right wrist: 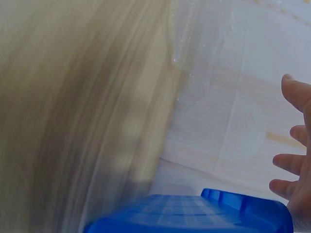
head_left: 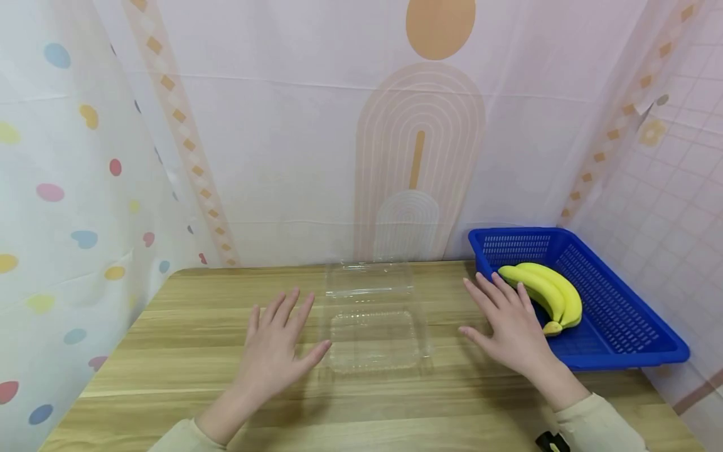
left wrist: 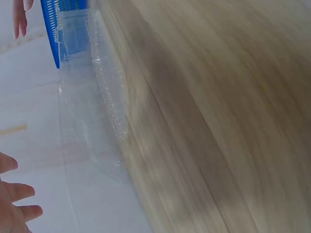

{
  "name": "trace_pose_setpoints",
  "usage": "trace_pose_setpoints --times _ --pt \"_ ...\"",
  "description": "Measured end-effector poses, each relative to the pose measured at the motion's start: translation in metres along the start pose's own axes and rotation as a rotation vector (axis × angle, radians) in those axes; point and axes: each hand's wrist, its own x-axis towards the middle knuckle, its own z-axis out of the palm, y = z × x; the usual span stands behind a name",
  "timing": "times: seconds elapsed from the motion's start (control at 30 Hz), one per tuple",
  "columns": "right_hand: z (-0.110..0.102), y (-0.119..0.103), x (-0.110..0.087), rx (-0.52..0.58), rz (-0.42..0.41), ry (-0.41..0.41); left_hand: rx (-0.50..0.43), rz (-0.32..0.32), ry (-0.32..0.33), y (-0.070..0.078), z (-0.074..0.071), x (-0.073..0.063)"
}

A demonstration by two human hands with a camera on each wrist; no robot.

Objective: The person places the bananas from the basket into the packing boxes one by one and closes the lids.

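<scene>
My left hand (head_left: 275,348) hovers with spread fingers at the left side of a clear plastic clamshell box (head_left: 375,342), holding nothing. The box lies on the table with its lid raised at the back. On the other side, my right hand (head_left: 508,326) is spread too, between the box and a blue basket (head_left: 632,359), and it holds nothing. Two yellow bananas (head_left: 545,292) lie joined in the basket, partly behind the right hand in the head view. In the left wrist view the box (left wrist: 109,82) shows side-on, its lid upright.
A wood-grain table (head_left: 186,326) carries the box and basket. Patterned cloth (head_left: 282,157) hangs behind the table and on both sides. A small black object (head_left: 551,441) shows by the right sleeve.
</scene>
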Motion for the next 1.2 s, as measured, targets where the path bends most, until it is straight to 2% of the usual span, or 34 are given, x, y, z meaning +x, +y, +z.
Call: trace_pose_setpoints --times 0.23,0.5,0.93,1.2 --pt "-0.008 0.009 0.0 0.019 -0.044 0.085 -0.044 0.004 0.079 0.0 0.004 0.003" --pt "-0.014 0.021 -0.001 0.036 -0.054 0.159 -0.142 -0.047 0.089 0.002 0.007 0.006" --pt "-0.024 0.035 -0.007 0.042 -0.035 0.217 -0.413 -0.225 0.041 -0.001 0.01 0.008" --pt "-0.028 0.043 -0.011 0.04 -0.039 0.258 -0.628 -0.331 0.033 -0.004 0.013 0.009"
